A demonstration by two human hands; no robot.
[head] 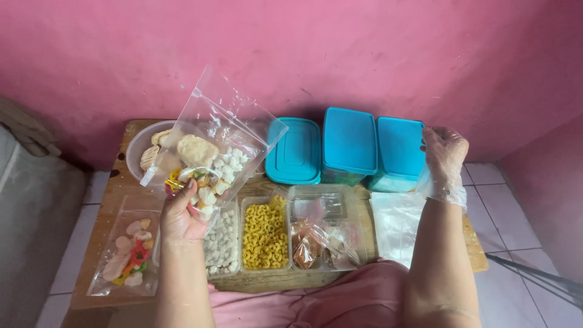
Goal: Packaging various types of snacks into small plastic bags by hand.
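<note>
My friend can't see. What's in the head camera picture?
The left hand holds up a clear bag of mixed snacks over a wooden table. The gloved right hand touches a teal-lidded box.

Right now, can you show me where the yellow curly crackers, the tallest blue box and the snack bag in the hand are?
yellow curly crackers [265, 235], head view, middle of the heap in its clear tub
tallest blue box [348, 141], head view, centre of its lid
snack bag [209, 159], head view, the filled middle, held in the left hand [180, 218]
</note>
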